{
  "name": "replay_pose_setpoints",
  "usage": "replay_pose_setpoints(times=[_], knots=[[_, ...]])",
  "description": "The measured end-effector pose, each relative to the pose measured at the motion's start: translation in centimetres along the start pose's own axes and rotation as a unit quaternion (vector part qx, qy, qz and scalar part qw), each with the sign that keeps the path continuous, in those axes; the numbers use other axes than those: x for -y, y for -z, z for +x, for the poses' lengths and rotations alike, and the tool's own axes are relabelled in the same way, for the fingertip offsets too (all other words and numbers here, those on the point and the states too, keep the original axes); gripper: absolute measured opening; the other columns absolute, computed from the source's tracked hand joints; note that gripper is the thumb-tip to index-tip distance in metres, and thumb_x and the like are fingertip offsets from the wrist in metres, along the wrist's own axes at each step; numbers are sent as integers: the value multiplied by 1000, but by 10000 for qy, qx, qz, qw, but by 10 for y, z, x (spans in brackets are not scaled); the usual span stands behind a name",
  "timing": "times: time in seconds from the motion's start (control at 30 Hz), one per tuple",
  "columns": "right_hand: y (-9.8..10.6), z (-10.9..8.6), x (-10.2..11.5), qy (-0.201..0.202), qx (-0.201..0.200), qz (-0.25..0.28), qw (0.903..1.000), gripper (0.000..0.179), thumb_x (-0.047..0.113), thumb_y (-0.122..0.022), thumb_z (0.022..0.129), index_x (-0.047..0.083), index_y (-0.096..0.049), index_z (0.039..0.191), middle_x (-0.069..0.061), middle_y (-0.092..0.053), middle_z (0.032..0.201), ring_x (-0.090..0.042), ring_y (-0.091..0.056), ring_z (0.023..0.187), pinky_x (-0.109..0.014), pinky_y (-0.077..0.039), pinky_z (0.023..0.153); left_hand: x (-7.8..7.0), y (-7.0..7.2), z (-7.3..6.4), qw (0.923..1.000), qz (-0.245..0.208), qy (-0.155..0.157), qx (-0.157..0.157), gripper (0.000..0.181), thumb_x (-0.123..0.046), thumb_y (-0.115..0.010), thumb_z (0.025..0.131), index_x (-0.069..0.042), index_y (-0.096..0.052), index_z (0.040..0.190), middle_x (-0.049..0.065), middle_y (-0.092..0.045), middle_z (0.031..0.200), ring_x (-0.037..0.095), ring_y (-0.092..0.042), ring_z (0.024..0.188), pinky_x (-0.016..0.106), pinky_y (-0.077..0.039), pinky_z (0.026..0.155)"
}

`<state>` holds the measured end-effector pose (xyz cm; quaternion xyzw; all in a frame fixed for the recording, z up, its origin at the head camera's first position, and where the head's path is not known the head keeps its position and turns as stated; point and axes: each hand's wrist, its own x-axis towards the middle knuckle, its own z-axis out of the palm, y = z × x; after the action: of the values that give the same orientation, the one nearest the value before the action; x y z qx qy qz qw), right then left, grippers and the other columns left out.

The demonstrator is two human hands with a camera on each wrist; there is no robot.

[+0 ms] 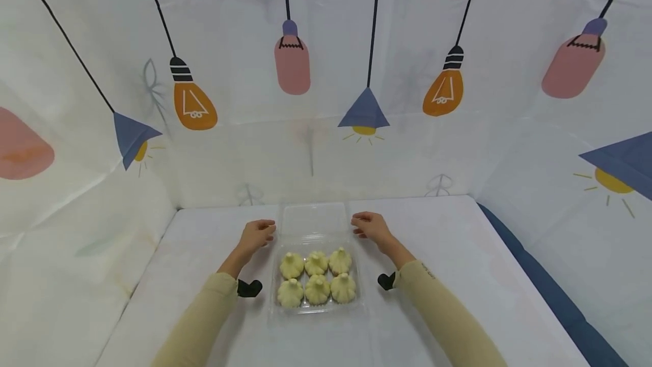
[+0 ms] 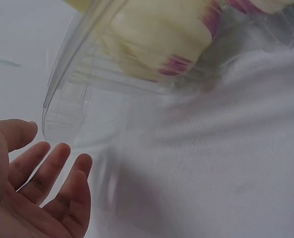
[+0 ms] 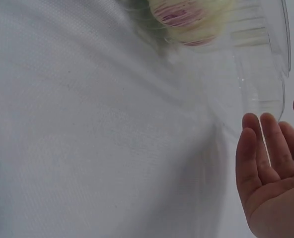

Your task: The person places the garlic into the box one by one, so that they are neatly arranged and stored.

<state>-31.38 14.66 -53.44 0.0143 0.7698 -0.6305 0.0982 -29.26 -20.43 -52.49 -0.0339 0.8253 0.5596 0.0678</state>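
Note:
A clear plastic clamshell box [image 1: 317,311] lies opened on the white table, its lid [image 1: 313,220] folded back to the far side. Several pale garlic bulbs [image 1: 317,289] sit in its base in two rows; purple streaks show on one bulb [image 2: 162,37] in the left wrist view. My left hand [image 1: 256,235] is beside the lid's left edge, fingers loosely bent and nothing in them. On the opposite side, my right hand [image 1: 374,226] is near the lid's right edge, likewise holding nothing. Whether any fingertips touch the plastic I cannot tell.
White table cloth [image 1: 433,254] surrounds the box. A white curtain [image 1: 326,157] printed with hanging lamps stands behind and at both sides. Dark blue fabric [image 1: 550,282] runs along the table's right edge. A black strap [image 1: 249,288] shows at the left wrist.

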Motion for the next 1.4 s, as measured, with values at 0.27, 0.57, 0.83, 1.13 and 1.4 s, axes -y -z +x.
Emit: replay_pose_setpoints(times=[0.27,0.57,0.83,1.13,1.4], knots=[[-4,-10,-9,-45,-257,256,9993,46,10,-69,90,-6,-55,131,-16,-69,102,-21,-68,82,-35,-53,73,3,-10,-3,9997,-102,171,-105,38,-14,-62,96,7,-59,127,24,-62,122,34,-65,99,39,-52,76],[-3,-11,-4,27,-481,474,9977,46,5,-69,90,-6,-55,132,-9,-68,95,-18,-66,78,-32,-52,72,-6,-12,2,9991,-271,-155,-282,36,-9,-66,92,8,-61,124,21,-66,111,33,-64,97,45,-51,82],[-3,-7,7,317,-629,404,9967,41,2,-67,90,-5,-58,129,-9,-65,93,-16,-64,75,-35,-51,73,-13,-7,7,9981,-152,-341,-483,35,-7,-67,91,6,-63,122,15,-68,102,26,-63,95,42,-49,82],[-5,-4,20,418,-838,505,9943,35,1,-70,87,-4,-62,121,-8,-68,94,-19,-65,80,-40,-50,74,-23,0,11,9959,-123,-602,-660,31,-3,-69,88,7,-64,116,14,-68,101,25,-66,92,38,-50,80],[-6,1,30,603,-1091,465,9911,31,2,-72,85,-5,-65,115,-7,-68,93,-16,-62,81,-43,-49,75,-32,6,12,9920,-44,-888,-898,27,-6,-71,88,5,-67,113,14,-68,97,24,-64,89,29,-48,71]])
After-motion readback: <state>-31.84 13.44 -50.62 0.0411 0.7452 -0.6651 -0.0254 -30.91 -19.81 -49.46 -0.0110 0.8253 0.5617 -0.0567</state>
